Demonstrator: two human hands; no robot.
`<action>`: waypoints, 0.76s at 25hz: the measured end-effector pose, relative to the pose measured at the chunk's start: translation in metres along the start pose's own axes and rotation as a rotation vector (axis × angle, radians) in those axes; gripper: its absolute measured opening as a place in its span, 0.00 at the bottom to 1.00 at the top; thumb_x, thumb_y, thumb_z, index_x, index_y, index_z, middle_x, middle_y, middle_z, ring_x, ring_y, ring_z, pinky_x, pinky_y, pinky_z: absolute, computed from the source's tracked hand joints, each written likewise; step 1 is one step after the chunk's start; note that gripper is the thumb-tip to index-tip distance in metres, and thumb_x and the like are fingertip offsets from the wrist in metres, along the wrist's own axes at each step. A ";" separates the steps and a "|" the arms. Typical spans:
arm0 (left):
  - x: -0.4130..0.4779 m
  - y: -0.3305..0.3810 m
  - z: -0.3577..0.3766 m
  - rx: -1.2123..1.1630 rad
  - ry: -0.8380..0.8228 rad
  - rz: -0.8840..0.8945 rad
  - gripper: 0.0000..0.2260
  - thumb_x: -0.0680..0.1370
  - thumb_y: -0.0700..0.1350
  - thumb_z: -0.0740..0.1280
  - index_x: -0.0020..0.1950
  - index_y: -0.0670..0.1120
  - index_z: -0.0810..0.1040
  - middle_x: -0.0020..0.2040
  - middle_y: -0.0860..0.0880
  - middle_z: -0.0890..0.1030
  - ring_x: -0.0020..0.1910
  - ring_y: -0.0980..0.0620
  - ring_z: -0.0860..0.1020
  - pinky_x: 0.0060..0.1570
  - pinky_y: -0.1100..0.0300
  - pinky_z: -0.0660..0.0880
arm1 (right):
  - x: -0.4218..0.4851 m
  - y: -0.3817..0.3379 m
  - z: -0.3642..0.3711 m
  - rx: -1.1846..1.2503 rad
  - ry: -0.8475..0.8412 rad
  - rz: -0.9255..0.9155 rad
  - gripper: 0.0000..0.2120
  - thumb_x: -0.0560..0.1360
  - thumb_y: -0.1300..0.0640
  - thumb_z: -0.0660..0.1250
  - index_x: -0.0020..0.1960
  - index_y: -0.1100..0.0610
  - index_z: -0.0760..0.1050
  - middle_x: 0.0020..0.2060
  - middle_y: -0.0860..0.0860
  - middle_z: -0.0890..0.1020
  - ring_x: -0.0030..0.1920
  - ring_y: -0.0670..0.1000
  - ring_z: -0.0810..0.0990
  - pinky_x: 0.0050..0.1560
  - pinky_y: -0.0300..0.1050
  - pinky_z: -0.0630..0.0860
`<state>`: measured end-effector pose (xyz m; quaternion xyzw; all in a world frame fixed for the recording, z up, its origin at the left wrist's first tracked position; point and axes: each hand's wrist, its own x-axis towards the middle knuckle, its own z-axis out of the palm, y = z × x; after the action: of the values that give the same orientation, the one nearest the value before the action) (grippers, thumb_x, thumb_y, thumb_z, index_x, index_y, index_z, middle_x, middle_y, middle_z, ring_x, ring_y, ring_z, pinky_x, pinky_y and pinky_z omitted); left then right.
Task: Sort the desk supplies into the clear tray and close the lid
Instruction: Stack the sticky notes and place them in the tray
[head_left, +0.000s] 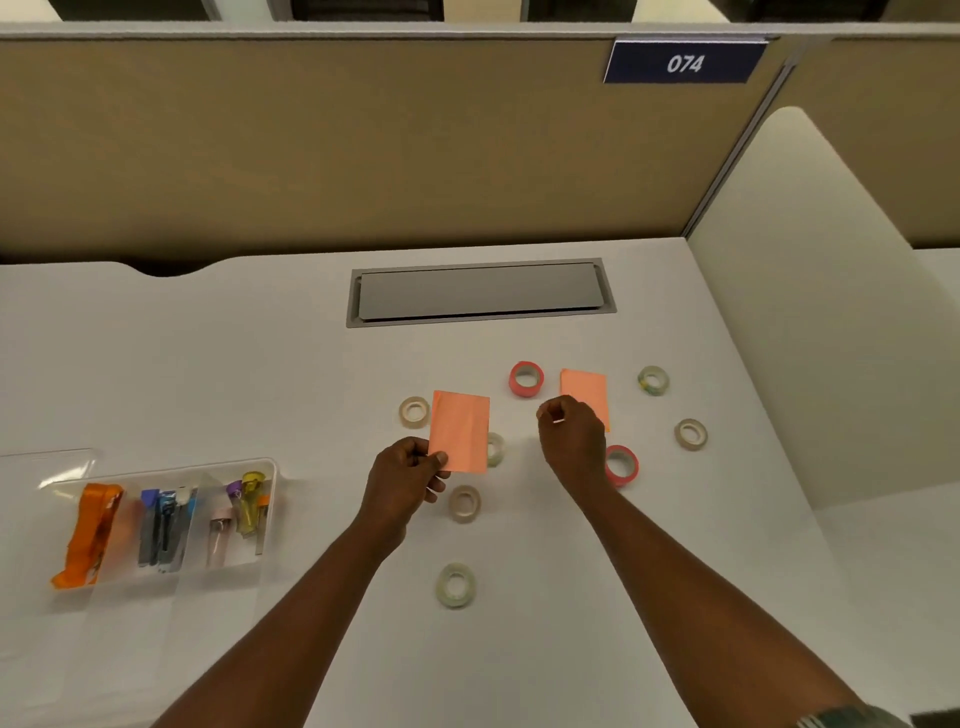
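My left hand (410, 475) pinches the lower left corner of an orange sticky-note pad (460, 431), held just above the desk. My right hand (571, 436) hovers over a second orange pad (584, 391) that lies flat; its fingers are curled and I cannot tell if they touch the pad. The clear tray (262, 519) sits at the left, holding an orange item, staplers and coloured clips in separate compartments. Its clear lid (47, 462) lies behind it. Several tape rolls are scattered around: two red ones (526, 379) (622, 464) and pale ones (414, 412) (455, 585).
A grey cable hatch (480, 293) is set into the white desk behind the supplies. A tan partition wall rises at the back, and a white side panel (810, 312) borders the right. More pale tape rolls (653, 380) (691, 434) lie at the right.
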<state>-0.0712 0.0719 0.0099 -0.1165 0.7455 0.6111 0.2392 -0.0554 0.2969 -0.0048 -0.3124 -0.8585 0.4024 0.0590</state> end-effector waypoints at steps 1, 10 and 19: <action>0.002 0.001 0.004 0.012 -0.007 0.003 0.03 0.78 0.40 0.69 0.48 0.40 0.80 0.36 0.44 0.84 0.31 0.52 0.79 0.33 0.57 0.76 | 0.013 0.010 -0.007 -0.085 0.015 -0.006 0.09 0.78 0.57 0.67 0.56 0.59 0.79 0.52 0.57 0.82 0.53 0.57 0.81 0.51 0.47 0.76; 0.013 0.005 0.033 0.054 -0.050 -0.015 0.02 0.78 0.40 0.69 0.48 0.42 0.80 0.37 0.44 0.85 0.33 0.50 0.80 0.34 0.56 0.76 | 0.078 0.043 -0.016 -0.524 -0.106 0.012 0.27 0.78 0.45 0.65 0.69 0.60 0.66 0.63 0.60 0.71 0.63 0.61 0.71 0.56 0.53 0.74; 0.024 0.006 0.046 0.062 -0.069 -0.048 0.03 0.78 0.40 0.70 0.49 0.41 0.80 0.38 0.42 0.84 0.34 0.48 0.80 0.36 0.53 0.75 | 0.126 0.046 -0.032 -0.747 -0.206 -0.057 0.34 0.70 0.40 0.74 0.66 0.59 0.69 0.62 0.58 0.71 0.63 0.59 0.70 0.58 0.54 0.73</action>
<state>-0.0843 0.1205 -0.0035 -0.1059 0.7522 0.5856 0.2830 -0.1222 0.4141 -0.0357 -0.2465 -0.9556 0.0897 -0.1345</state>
